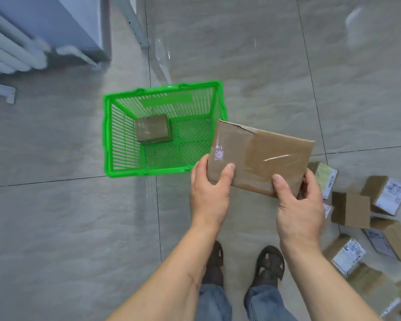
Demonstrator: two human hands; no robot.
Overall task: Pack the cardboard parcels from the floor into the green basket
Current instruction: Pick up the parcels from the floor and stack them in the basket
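We hold one flat cardboard parcel [259, 156] in both hands, above the floor and just right of the green basket [162, 128], its far left corner overlapping the basket's right rim. Our left hand [210, 193] has a narrow grip on the near left corner, thumb pressed on the top face and fingers hidden beneath; our right hand [299, 205] clamps the near right corner the same way, thumb on top, fingertips curling round the right edge. The parcel is a thin brown rectangle, wrapped in glossy clear tape that catches the light, with a ragged torn strip along its far edge. The basket is a single rectangular tub of bright green plastic, its walls made of thin vertical slats and its bottom a fine lattice. Inside it, toward the far left corner, lies one small taped box [152, 132], brown and blocky. On the floor to the right of the basket, beyond our right hand, we count at least six more small cardboard boxes [366, 228] in a loose heap, several bearing white printed labels; the pile runs off the edge, so the full count cannot be told. The floor [56, 216] is glossy grey tile with dark thin joints.
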